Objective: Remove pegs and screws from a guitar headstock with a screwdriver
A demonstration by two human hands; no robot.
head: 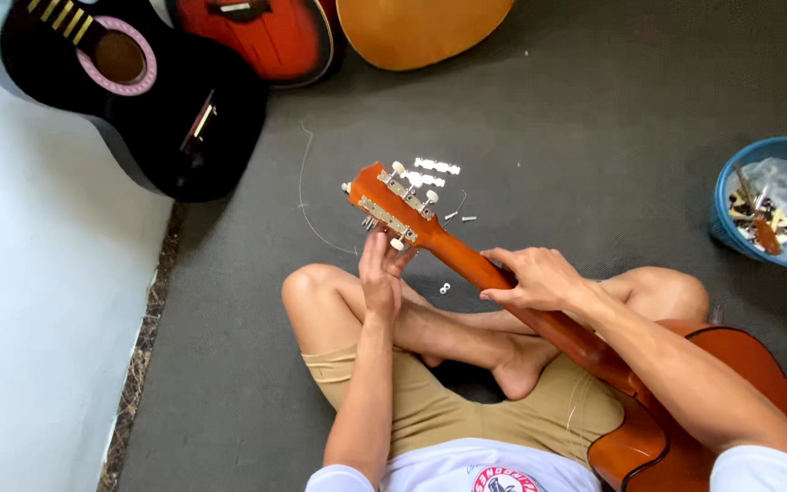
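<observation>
Open grey floor ahead, cluttered near the guitar headstock.
Small screws (459,218) and white parts (436,167) lie beyond the headstock (392,207); black guitar (152,100) blocks far left, blue basket (726,228) right.

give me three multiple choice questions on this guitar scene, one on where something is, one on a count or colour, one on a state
1. Where is the blue basket?
A. at the right edge of the floor
B. beside the black guitar
C. on the person's lap

2. How many guitars lie at the top, apart from the one being held?
A. one
B. three
C. five

3. What is the right hand doing?
A. resting flat on the floor
B. reaching into the basket
C. gripping the guitar neck

Answers:
1. A: the basket sits by the right border of the view, far from the black guitar.
2. B: a black, a red and a tan guitar show along the top.
3. C: its fingers wrap the neck, while the left hand touches the headstock by a tuning peg.
</observation>
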